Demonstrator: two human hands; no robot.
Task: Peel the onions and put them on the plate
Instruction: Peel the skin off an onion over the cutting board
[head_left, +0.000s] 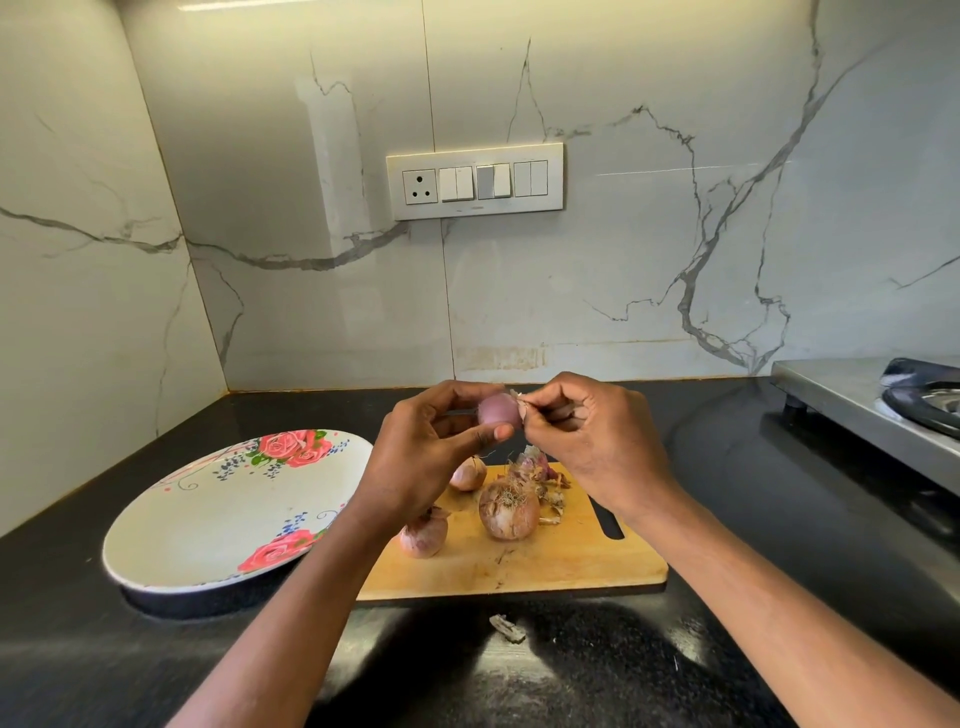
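The surface (727, 519) is glossy black speckled stone. The cutting board (545, 561) is matt, scratched wood. The plate (208, 519) looks smooth and glazed. 3 unpeeled onions (509, 512) wear dry papery skin; the stove (857, 410) is brushed metal.

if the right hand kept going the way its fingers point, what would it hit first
The right hand points leftward, fingertips already at the peeled onion, so it meets that first, then the left hand holding it.

Left hand (431, 447) and right hand (597, 436) raised together, fingers pinched
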